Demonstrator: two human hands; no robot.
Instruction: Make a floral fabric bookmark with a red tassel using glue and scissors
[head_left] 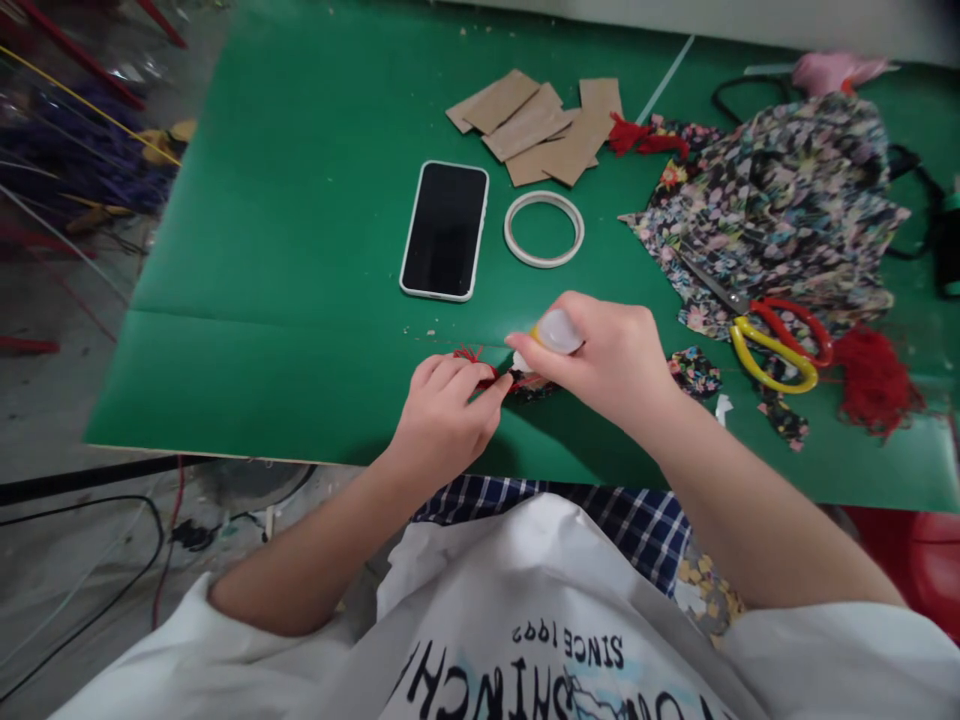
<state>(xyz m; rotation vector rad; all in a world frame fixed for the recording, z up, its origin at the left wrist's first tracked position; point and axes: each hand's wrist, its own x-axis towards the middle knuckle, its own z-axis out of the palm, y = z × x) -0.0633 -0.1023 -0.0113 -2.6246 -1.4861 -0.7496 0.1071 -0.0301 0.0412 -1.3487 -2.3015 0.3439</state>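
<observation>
In the head view, near the close edge of the green table [300, 250], the left hand [450, 415] pinches a small dark floral scrap with red threads [534, 392], seemingly to steady it. The right hand [619, 355] grasps a translucent white bottle with a yellow part [559, 332], held low over the scrap, perhaps for close control; its tip is unclear. Rightward, red-and-yellow-handled metal scissors [739, 302] lie partly on a large floral cloth [780, 200], within reach. Beyond the hands, a white-cased black phone [445, 230] and white tape ring [545, 261] sit apart from the work; farther, brown cardboard pieces [581, 150] overlap loosely.
</observation>
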